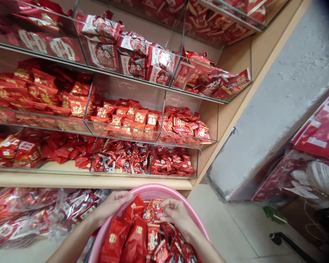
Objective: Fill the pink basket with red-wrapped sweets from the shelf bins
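A pink plastic basket (142, 190) stands low in front of me, filled with red packets. My left hand (112, 205) grips its rim on the left side, with the fingers lying over the edge. Inside the basket, my right hand (174, 213) has its fingers curled together at a small red packet (155, 204) with gold and white print. Larger plain red packets (135, 237) with gold marks lie on the left of the basket. Small patterned packets (161, 250) fill its middle and right, partly covered by my right hand and forearm.
A wooden shelf (159, 184) with clear dividers rises ahead, its compartments holding many red packets (126, 117). Clear bags of packets (44, 215) lie beneath it on the left. At right are a grey wall (276, 73), tiled floor (235, 226) and a white fan (320, 177).
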Demonstrator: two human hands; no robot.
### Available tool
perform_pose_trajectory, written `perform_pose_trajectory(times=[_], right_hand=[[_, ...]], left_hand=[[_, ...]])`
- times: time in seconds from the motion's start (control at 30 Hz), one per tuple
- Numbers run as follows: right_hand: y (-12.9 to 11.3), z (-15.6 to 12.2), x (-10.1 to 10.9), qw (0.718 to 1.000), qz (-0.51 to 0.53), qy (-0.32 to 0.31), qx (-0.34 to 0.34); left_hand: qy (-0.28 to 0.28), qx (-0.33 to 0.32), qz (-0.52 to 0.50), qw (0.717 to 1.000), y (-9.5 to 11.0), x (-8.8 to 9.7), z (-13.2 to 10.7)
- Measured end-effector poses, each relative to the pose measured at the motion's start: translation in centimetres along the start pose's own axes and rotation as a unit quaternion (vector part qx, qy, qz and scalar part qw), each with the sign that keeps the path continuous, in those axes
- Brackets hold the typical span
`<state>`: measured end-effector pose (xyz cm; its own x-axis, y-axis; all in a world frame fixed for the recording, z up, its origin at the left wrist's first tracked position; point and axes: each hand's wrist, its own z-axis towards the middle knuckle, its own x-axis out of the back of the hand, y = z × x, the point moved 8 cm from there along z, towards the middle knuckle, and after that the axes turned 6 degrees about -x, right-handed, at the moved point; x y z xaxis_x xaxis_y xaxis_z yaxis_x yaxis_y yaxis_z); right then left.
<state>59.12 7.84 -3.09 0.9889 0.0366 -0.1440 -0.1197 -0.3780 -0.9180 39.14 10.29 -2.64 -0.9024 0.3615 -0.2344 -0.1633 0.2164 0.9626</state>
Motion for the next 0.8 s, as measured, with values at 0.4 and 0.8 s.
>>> perform_pose_trajectory(times=[0.4, 0.8], right_hand=[[3.1, 2.5, -1.5, 0.998, -0.039, 0.001, -0.046], [4.6, 1.5, -3.6, 0.985, -0.098, -0.037, -0.135]], left_hand=[[0.013, -0.001, 0.028, 1.0, -0.2, 0.6, 0.2], [0.032, -0.004, 0.047, 0.998, -0.3, 0.9, 0.1]])
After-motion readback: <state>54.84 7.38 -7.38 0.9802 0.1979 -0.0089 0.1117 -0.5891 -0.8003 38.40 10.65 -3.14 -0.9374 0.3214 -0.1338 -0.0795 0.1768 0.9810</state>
